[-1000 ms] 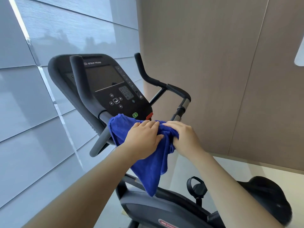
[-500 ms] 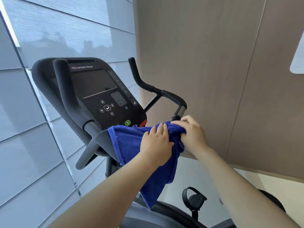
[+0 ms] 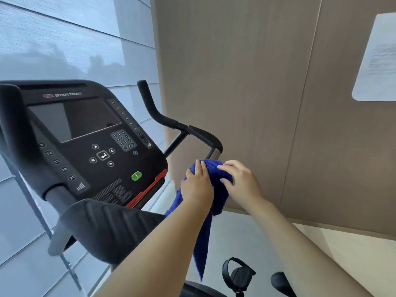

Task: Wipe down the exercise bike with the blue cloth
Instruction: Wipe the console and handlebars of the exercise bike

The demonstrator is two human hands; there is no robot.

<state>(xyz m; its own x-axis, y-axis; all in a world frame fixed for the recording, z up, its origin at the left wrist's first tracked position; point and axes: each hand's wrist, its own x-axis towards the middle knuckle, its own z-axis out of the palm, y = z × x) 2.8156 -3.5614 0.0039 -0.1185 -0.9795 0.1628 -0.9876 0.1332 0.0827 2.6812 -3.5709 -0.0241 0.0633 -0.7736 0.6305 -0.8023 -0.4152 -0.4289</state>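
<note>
The blue cloth [image 3: 216, 173] sits bunched on the exercise bike's handlebar [image 3: 203, 136], mid-frame. The left hand [image 3: 197, 187] curls over it; the right hand [image 3: 243, 181] pinches its right side with bent fingers [image 3: 227, 166].

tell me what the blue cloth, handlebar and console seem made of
Blue cloth: looks like microfibre or terry, a fuzzy, matte nap that drapes limply.
Handlebar: black matte grip, probably rubber or foam; a bare stretch near the cloth shines grey like metal.
Console: likely hard black plastic, smooth with a dull sheen.
</note>
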